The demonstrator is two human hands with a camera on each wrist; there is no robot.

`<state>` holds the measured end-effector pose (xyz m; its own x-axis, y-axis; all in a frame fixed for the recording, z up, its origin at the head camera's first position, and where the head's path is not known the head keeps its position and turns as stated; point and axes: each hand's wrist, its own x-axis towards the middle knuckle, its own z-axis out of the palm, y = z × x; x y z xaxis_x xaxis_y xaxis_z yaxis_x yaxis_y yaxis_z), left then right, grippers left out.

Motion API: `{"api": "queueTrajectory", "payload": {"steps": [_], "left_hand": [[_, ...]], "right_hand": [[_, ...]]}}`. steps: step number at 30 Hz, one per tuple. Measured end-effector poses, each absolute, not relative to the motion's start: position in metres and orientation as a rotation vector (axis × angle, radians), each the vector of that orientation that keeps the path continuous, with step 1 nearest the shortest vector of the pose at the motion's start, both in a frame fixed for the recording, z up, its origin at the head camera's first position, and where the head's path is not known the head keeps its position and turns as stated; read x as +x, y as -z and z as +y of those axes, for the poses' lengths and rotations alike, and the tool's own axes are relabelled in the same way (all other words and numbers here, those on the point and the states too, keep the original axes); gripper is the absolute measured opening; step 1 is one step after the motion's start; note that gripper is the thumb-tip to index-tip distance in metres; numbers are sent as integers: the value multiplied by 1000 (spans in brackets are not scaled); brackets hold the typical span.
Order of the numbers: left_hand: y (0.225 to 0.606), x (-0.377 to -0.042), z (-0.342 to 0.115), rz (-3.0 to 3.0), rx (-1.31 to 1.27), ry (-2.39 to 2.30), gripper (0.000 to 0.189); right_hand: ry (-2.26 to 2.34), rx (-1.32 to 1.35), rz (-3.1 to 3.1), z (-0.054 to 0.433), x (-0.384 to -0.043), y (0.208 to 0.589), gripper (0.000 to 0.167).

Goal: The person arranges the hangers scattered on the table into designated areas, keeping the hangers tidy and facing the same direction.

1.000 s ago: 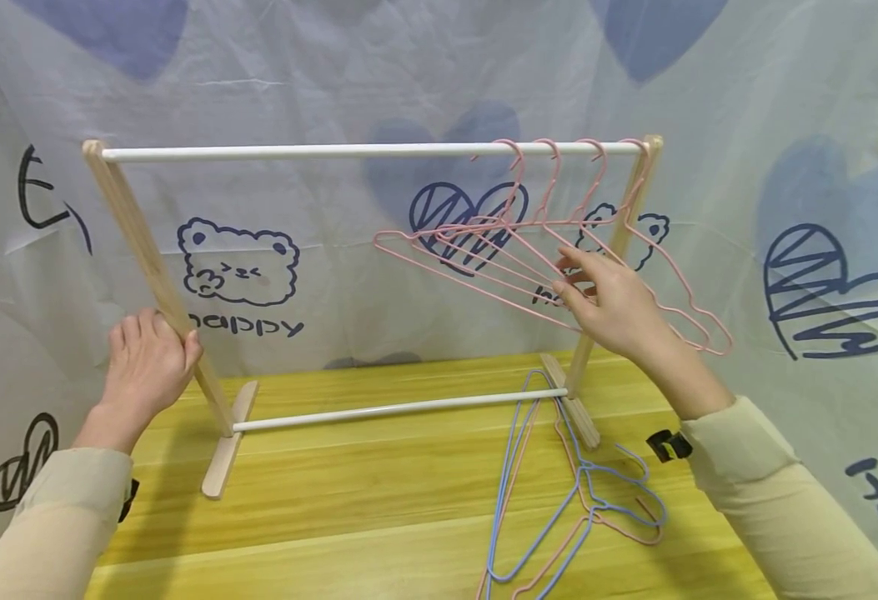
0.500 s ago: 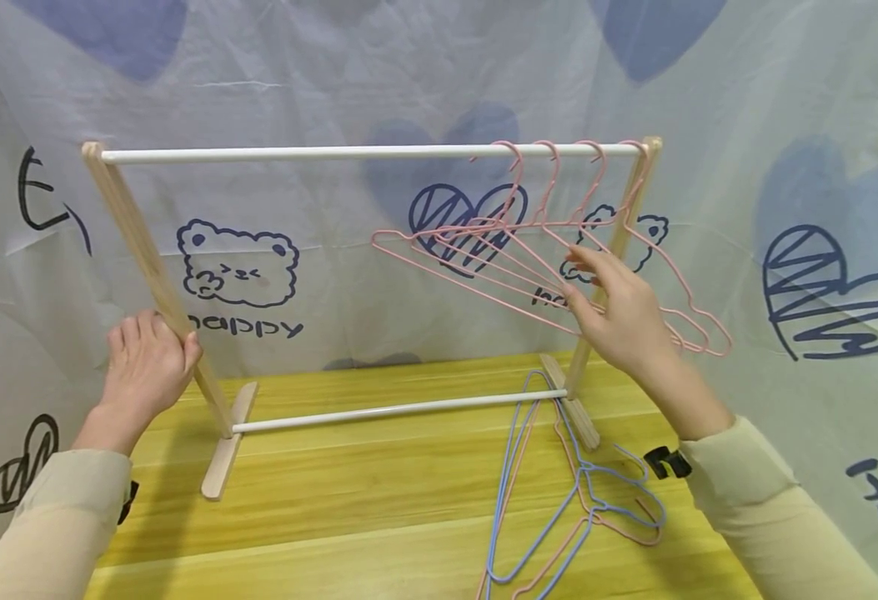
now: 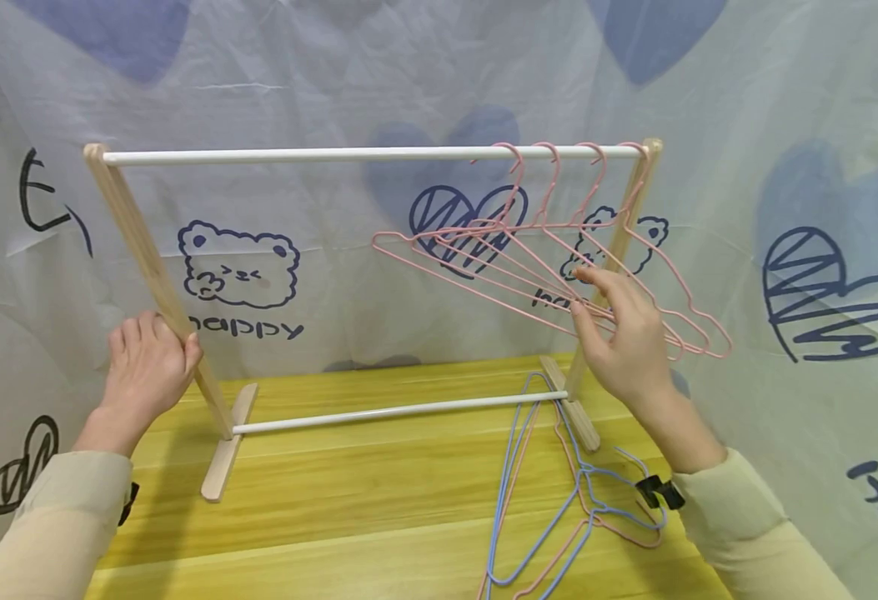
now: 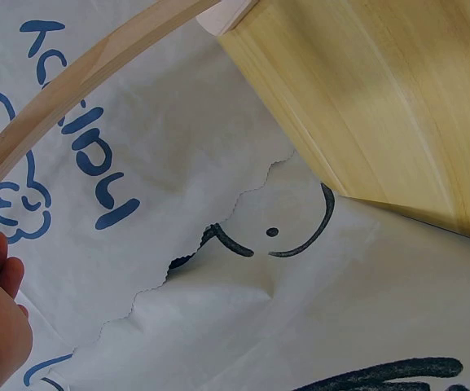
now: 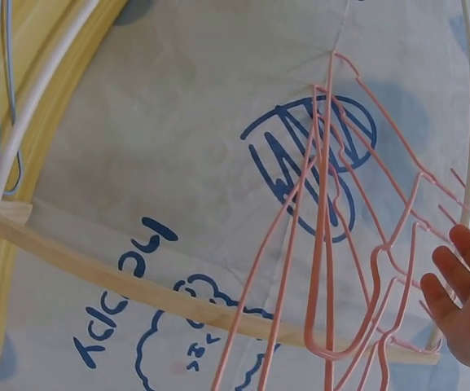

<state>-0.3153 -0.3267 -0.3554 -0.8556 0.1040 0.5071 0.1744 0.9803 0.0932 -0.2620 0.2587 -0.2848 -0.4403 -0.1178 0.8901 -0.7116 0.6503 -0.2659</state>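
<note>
A small wooden clothes rack stands on the table, with a white top rail (image 3: pixel 296 156) between two wooden posts. My left hand (image 3: pixel 146 367) grips the left post (image 3: pixel 142 242), its thumb on the inner side. Several pink hangers (image 3: pixel 555 179) hang by their hooks at the right end of the rail. My right hand (image 3: pixel 629 342) is at their lower right part, thumb and fingers apart and relaxed, overlapping the wires. In the right wrist view, its fingers (image 5: pixel 454 277) are loosely extended near the pink hangers (image 5: pixel 322 269).
Blue hangers (image 3: pixel 580 473) and pink ones lie tangled on the yellow wood-grain table (image 3: pixel 318 508), by the rack's right foot (image 3: pixel 581 425). A white lower rail (image 3: pixel 401 412) joins the posts. Printed cloth (image 3: pixel 318 83) encloses the back and sides.
My right hand has moved slightly down and to the right along the hanging pink hangers. The left hand and the rack stay in place.
</note>
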Motion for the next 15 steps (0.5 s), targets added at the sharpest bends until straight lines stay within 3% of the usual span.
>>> {"api": "queueTrajectory", "payload": {"steps": [15], "left_hand": [[357,-316,-327,-2609,-185,185,38]], "right_hand": [[-829,686,-1861,254,-242,310,38]]}}
